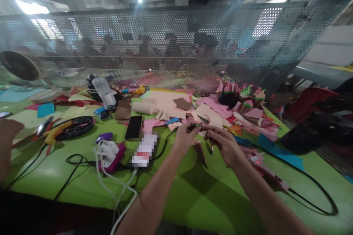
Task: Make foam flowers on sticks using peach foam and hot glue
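Note:
My left hand (185,136) is closed in a pinch on a thin stick with a small green tip (196,125). My right hand (224,142) is closed too, its fingers meeting the left hand's at the stick, and a small pair of scissors (204,120) shows just above them; whether the right hand grips them is unclear. Both hands hover over the green table (193,191), in front of a spread of pink and tan paper pieces (204,111).
A black phone (134,127), a white charger with cables (108,150), a paper roll (143,107) and a clear bottle (104,91) lie left. Paper flowers (239,95) stand at back right. A glue gun (259,165) with black cord lies right. Another person's arm (7,143) enters at left. A perforated screen (176,40) backs the table.

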The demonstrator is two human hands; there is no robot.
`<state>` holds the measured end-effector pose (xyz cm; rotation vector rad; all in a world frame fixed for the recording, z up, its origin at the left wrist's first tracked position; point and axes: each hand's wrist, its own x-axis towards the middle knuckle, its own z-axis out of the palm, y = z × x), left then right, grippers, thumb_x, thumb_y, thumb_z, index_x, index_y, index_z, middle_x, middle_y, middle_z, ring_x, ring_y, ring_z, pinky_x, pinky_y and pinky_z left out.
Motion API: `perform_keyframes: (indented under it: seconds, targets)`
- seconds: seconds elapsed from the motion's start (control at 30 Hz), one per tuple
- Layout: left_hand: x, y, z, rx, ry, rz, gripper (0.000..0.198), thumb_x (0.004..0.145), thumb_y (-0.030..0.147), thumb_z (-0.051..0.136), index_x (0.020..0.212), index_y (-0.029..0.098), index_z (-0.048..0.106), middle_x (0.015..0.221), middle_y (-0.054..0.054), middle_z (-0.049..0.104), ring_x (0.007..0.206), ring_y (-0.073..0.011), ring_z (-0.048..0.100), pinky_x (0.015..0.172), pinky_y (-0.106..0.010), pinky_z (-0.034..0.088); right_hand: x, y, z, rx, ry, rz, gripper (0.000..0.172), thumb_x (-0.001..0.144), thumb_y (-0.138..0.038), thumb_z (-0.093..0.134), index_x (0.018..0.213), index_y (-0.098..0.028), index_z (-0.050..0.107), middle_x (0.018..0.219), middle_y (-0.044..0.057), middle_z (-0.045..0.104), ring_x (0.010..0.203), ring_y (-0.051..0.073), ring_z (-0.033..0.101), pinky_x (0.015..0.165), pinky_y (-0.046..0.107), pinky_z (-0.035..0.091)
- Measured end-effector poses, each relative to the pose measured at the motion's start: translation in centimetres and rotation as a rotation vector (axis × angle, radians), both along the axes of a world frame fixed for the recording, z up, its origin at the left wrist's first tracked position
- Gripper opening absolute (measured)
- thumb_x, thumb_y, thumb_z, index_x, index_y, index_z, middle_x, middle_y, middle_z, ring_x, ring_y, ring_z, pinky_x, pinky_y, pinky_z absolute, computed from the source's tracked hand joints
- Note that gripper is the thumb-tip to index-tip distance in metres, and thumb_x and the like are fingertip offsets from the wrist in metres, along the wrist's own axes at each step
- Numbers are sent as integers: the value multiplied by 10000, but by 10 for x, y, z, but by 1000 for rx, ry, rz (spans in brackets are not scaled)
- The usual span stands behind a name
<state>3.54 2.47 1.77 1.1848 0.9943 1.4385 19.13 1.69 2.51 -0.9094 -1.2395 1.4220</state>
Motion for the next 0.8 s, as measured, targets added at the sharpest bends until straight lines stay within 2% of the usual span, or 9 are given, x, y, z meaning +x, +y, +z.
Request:
perform_keyframes:
  seconds: [0.2, 0.27, 0.33, 0.47, 0.63, 0.8]
  targets:
    - [-6, -1, 1, 151, 406, 116, 122, 853, 287, 611, 861, 185, 677, 838, -49, 696, 776, -175, 597, 729, -287, 459, -1, -3, 0, 131, -157, -49, 356, 739, -471, 747, 993, -224, 773, 808, 37, 703, 713, 162, 585, 582, 260, 435]
    - [-6, -2, 2, 183, 475, 147, 113, 858, 280, 597, 842, 192, 667, 821, -45, 681, 751, -176, 576, 709, -283, 440, 0, -4, -2, 162, -197, -47, 361, 763, -466, 736, 1036, -232, 762, 874, 37, 715, 748, 163, 586, 617, 264, 443]
    - [-6, -3, 3, 213, 496, 175, 92, 847, 246, 592, 814, 197, 661, 807, -44, 669, 742, -177, 562, 698, -280, 419, 1, -4, -5, 173, -220, -35, 373, 784, -465, 723, 1075, -233, 750, 862, 34, 704, 745, 165, 573, 589, 257, 421]
    - [-3, -6, 6, 208, 412, 215, 71, 801, 178, 606, 782, 202, 670, 793, -42, 662, 729, -174, 548, 688, -271, 394, 0, -6, -4, 141, -206, -6, 408, 787, -473, 722, 1115, -231, 738, 775, 21, 661, 661, 154, 523, 511, 252, 357]
    - [-2, -7, 9, 107, 240, 210, 105, 719, 117, 642, 756, 202, 692, 725, -9, 640, 687, -154, 535, 704, -261, 408, -2, -8, 3, 84, -107, 7, 420, 737, -458, 766, 1079, -214, 758, 754, 28, 669, 649, 155, 535, 503, 254, 356]
    - [-1, -6, 13, -18, 5, 156, 47, 718, 197, 656, 732, 186, 700, 679, 2, 632, 667, -136, 540, 663, -249, 414, 0, -6, 4, 18, 4, 15, 382, 721, -431, 793, 1038, -220, 775, 703, 17, 660, 586, 118, 493, 486, 234, 359]
